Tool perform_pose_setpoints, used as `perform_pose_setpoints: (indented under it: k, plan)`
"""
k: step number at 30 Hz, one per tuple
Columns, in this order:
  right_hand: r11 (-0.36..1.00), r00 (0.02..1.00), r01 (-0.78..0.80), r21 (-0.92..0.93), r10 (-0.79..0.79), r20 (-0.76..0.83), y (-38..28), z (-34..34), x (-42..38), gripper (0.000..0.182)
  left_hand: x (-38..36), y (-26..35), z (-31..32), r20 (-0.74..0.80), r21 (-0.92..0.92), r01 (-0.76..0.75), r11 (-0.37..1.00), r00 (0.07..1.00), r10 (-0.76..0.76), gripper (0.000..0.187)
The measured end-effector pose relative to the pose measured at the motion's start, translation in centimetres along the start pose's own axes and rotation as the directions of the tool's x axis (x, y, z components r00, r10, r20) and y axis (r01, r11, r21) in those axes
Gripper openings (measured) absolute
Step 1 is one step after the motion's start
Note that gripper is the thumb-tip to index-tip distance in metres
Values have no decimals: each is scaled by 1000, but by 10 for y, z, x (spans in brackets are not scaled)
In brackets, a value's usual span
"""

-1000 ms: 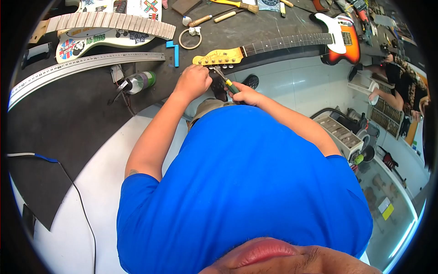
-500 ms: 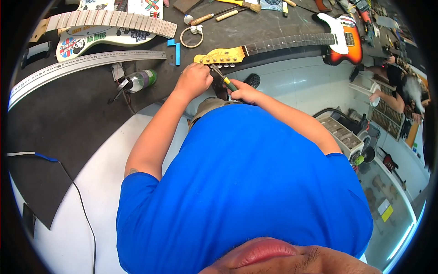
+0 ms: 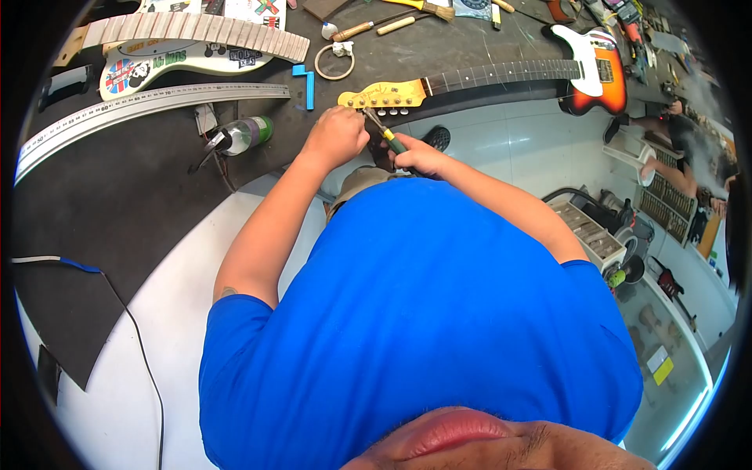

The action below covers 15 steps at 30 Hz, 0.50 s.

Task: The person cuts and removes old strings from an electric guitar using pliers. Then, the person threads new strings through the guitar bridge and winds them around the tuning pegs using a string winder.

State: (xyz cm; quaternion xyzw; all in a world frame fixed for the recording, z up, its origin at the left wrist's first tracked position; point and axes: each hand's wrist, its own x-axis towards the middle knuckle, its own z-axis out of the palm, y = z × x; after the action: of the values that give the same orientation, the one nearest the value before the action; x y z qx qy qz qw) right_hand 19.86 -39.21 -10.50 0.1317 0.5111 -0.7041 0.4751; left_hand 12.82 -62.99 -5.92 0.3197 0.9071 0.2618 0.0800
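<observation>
An electric guitar with a sunburst body (image 3: 593,100), white pickguard and dark neck (image 3: 501,74) lies along the bench's near edge. Its yellow headstock (image 3: 392,93) points left, tuning pegs showing along the lower side. My left hand (image 3: 338,138) is closed against the headstock's end, fingers curled; whatever they pinch is hidden. In my right hand (image 3: 421,156) are pliers (image 3: 388,135) with green and yellow handles. Their metal jaws reach up to the headstock's lower edge, close beside my left fingers. Whether the jaws grip anything is too small to tell.
Left of my hands are a blue string winder (image 3: 309,86), a spray bottle (image 3: 247,135), a long metal ruler (image 3: 149,110) and a loose guitar neck (image 3: 196,28) over a stickered white body. Brushes (image 3: 439,10) lie behind. At right, another person (image 3: 674,149) sits.
The whole view has shifted slightly, the bench items appearing a little further right. My hands and the pliers stay at the headstock in nearly the same pose.
</observation>
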Motion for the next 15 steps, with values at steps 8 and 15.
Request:
perform_pose_setpoints:
  k: [8,15]
  plan:
    - [986,1000,19,-167,-19,0,6,-4,8,54,-2,-3,-6,60,-9,-42,999,997,42,14]
    - [999,999,16,-49,-18,-37,-4,2,1,52,0,-1,-7,-14,-49,-66,997,998,66,12]
